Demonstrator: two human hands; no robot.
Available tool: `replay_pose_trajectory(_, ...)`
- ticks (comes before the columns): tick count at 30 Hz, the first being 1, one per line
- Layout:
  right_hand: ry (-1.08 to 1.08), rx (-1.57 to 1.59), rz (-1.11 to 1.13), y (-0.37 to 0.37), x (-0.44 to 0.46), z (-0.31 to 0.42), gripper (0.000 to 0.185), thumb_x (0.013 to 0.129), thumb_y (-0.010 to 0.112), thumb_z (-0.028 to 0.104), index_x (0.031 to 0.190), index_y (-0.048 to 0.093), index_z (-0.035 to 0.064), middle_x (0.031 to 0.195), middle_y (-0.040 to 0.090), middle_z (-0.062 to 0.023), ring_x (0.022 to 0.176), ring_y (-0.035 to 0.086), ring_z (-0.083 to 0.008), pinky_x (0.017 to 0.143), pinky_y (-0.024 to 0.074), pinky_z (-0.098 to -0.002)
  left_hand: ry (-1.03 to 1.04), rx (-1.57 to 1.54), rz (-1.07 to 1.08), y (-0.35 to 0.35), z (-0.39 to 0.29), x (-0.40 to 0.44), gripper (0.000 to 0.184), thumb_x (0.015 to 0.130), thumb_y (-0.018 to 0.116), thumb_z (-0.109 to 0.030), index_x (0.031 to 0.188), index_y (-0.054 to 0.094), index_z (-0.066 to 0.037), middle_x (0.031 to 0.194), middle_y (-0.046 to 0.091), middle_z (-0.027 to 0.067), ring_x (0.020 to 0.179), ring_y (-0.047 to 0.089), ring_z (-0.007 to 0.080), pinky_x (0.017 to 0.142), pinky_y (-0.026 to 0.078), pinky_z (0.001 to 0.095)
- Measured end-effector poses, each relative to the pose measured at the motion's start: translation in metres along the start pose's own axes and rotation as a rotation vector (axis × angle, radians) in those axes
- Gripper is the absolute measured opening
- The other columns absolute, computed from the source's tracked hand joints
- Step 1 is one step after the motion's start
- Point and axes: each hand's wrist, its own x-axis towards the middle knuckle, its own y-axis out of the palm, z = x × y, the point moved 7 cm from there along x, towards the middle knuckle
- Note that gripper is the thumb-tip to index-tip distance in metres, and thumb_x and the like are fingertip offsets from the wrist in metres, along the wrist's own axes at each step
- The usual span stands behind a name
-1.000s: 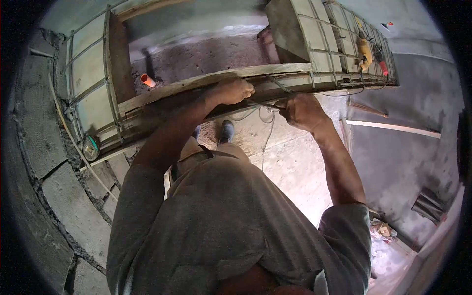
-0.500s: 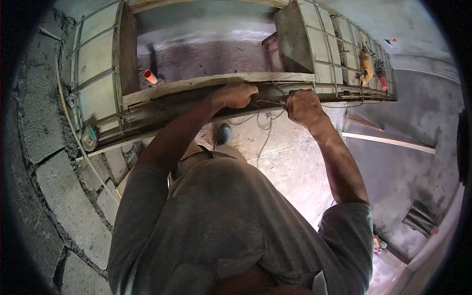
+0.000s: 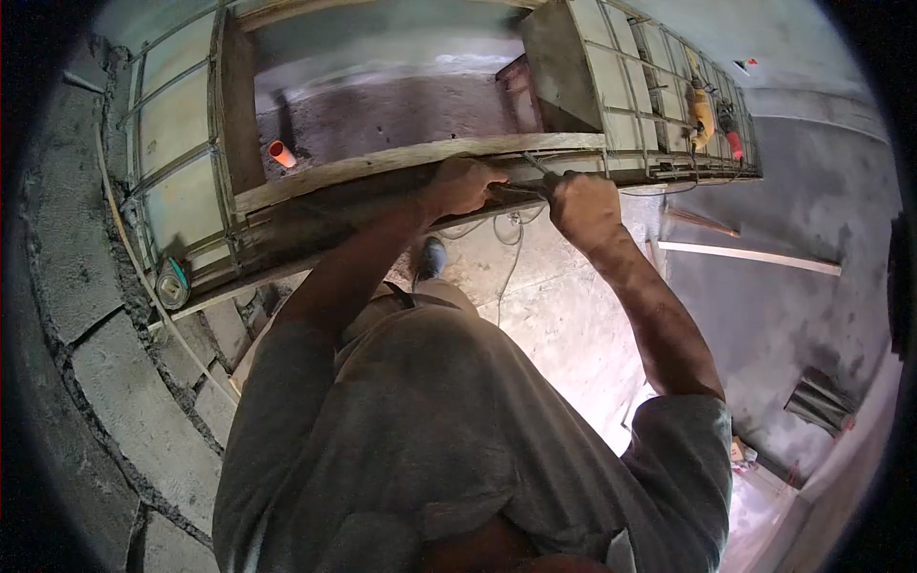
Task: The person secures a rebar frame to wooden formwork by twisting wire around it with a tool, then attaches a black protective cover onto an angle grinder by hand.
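Along the board edge (image 3: 382,169), left hand (image 3: 466,185), narrow gap, right hand (image 3: 586,208).

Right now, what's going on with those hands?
A person is working with two bare hands beside a wooden board. The right hand grips a thin dark rod or tool; I can't tell which. The left hand is close by, fingers curled, what it holds unclear. Beyond the board, an orange pipe sticks up.
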Motion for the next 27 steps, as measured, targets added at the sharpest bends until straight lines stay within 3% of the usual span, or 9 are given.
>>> replay_pose_trajectory(4, 0.099, 0.043, 0.194, -0.006, 0.021, 0.000, 0.025, 0.092, 0.056, 0.028, 0.093, 0.073, 0.0088, 0.091, 0.070, -0.0199, 0.086, 0.070, -0.0317, 0.074, 0.0558, -0.0441, 0.029, 0.083, -0.008, 0.004, 0.002, 0.004, 0.043, 0.077, 0.059, -0.011, 0.118, 0.065, -0.021, 0.101, 0.070, 0.0147, 0.094, 0.067, 0.0331, 0.082, 0.051, 0.0464)
replay_pose_trajectory(9, 0.043, -0.012, 0.306, -0.026, 0.041, 0.014, 0.023, 0.089, 0.058, 0.023, 0.097, 0.072, 0.0068, 0.096, 0.071, -0.0179, 0.093, 0.069, -0.0328, 0.080, 0.0558, -0.0435, 0.031, 0.153, 0.032, 0.003, 0.001, 0.007, 0.047, 0.076, 0.058, -0.012, 0.122, 0.062, -0.022, 0.101, 0.069, 0.0146, 0.095, 0.067, 0.0322, 0.080, 0.052, 0.0475)
replay_pose_trajectory(11, -0.020, 0.003, 0.345, -0.029, 0.048, 0.018, 0.023, 0.087, 0.058, 0.019, 0.097, 0.071, 0.0035, 0.097, 0.070, -0.0186, 0.095, 0.068, -0.0349, 0.080, 0.0550, -0.0442, -0.050, 0.118, 0.123, 0.000, -0.001, 0.003, 0.051, 0.080, 0.055, -0.012, 0.130, 0.058, -0.020, 0.111, 0.066, 0.0178, 0.097, 0.065, 0.0378, 0.086, 0.051, 0.0502)
replay_pose_trajectory(12, -0.335, 0.008, 0.299, 0.035, 0.075, -0.013, 0.029, 0.086, 0.064, 0.029, 0.092, 0.071, 0.0013, 0.089, 0.072, -0.0181, 0.079, 0.071, -0.0294, 0.069, 0.0566, -0.0427, -0.048, 0.117, 0.125, 0.003, -0.002, 0.000, 0.051, 0.080, 0.055, -0.012, 0.130, 0.058, -0.020, 0.111, 0.066, 0.0178, 0.097, 0.065, 0.0378, 0.086, 0.051, 0.0502)
replay_pose_trajectory(14, 0.302, 0.488, 0.775, 0.016, 0.045, -0.042, 0.028, 0.090, 0.062, 0.030, 0.087, 0.068, 0.0029, 0.069, 0.064, -0.0093, 0.056, 0.060, -0.0207, 0.052, 0.0506, -0.0388, 0.029, 0.118, 0.048, 0.000, -0.008, -0.002, 0.048, 0.080, 0.056, -0.013, 0.128, 0.059, -0.018, 0.110, 0.066, 0.0183, 0.096, 0.065, 0.0373, 0.084, 0.053, 0.0494)
replay_pose_trajectory(15, 0.346, 0.698, 0.828, 0.037, 0.038, -0.053, 0.028, 0.096, 0.058, 0.031, 0.085, 0.065, 0.0057, 0.058, 0.050, -0.0014, 0.046, 0.044, -0.0135, 0.043, 0.0413, -0.0331, 0.032, 0.119, 0.038, -0.004, -0.010, -0.001, 0.048, 0.080, 0.056, -0.013, 0.128, 0.059, -0.018, 0.110, 0.066, 0.0183, 0.096, 0.065, 0.0373, 0.084, 0.053, 0.0494)
replay_pose_trajectory(18, 0.424, 0.906, 0.846, 0.048, 0.020, -0.055, 0.028, 0.098, 0.056, 0.030, 0.090, 0.066, 0.0054, 0.059, 0.053, -0.0017, 0.045, 0.045, -0.0121, 0.040, 0.0396, -0.0315, -0.089, 0.104, 0.174, -0.002, -0.017, -0.005, 0.043, 0.082, 0.060, -0.017, 0.125, 0.061, -0.017, 0.110, 0.066, 0.0183, 0.096, 0.065, 0.0359, 0.083, 0.053, 0.0491)
replay_pose_trajectory(22, 0.346, 0.941, 0.728, 0.016, 0.023, -0.040, 0.023, 0.094, 0.062, 0.021, 0.100, 0.066, -0.0007, 0.067, 0.061, -0.0057, 0.046, 0.055, -0.0132, 0.036, 0.0416, -0.0273, 0.020, 0.130, -0.019, 0.028, -0.010, 0.008, 0.035, 0.085, 0.064, -0.024, 0.118, 0.065, -0.011, 0.106, 0.065, 0.0186, 0.095, 0.065, 0.0353, 0.082, 0.053, 0.0491)
replay_pose_trajectory(27, -0.012, 1.443, 0.386, -0.032, 0.047, -0.033, 0.031, 0.087, 0.068, 0.007, 0.115, 0.059, -0.0015, 0.100, 0.066, -0.0115, 0.080, 0.066, -0.0162, 0.064, 0.0555, -0.0265, -0.004, 0.045, -0.135, 0.020, 0.003, -0.007, 0.034, 0.089, 0.063, -0.030, 0.113, 0.064, -0.006, 0.099, 0.063, 0.0190, 0.092, 0.064, 0.0366, 0.081, 0.052, 0.0490)
